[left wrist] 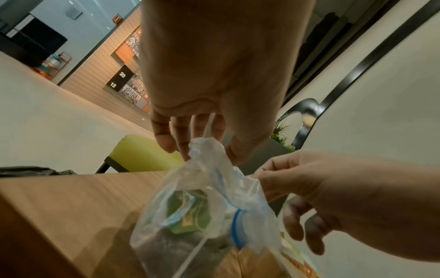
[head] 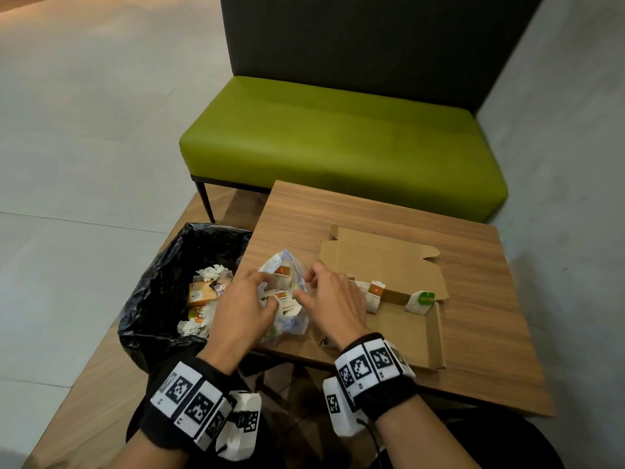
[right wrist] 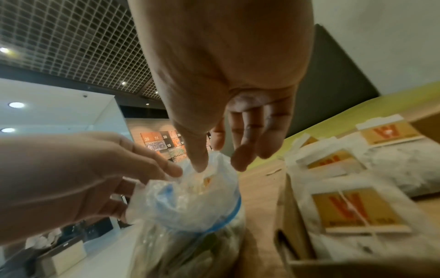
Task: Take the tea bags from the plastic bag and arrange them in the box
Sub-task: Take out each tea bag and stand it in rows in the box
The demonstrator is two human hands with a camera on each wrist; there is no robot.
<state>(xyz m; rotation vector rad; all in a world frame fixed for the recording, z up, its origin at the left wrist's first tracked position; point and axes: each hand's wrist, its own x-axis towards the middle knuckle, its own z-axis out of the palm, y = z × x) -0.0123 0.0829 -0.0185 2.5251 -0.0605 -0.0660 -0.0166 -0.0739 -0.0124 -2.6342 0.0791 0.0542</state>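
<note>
A clear plastic bag with a blue zip strip lies at the table's left edge, with several tea bags showing at its mouth. My left hand pinches the bag's left rim; in the left wrist view its fingers close on the crumpled top of the plastic bag. My right hand pinches the right rim, thumb on the plastic in the right wrist view. The open cardboard box lies just to the right. It holds an orange-tagged tea bag and a green-tagged tea bag.
A black-lined waste bin holding paper and wrappers stands against the table's left side, right under my left hand. The box's lid is folded back on the wooden table. A green bench stands beyond the table.
</note>
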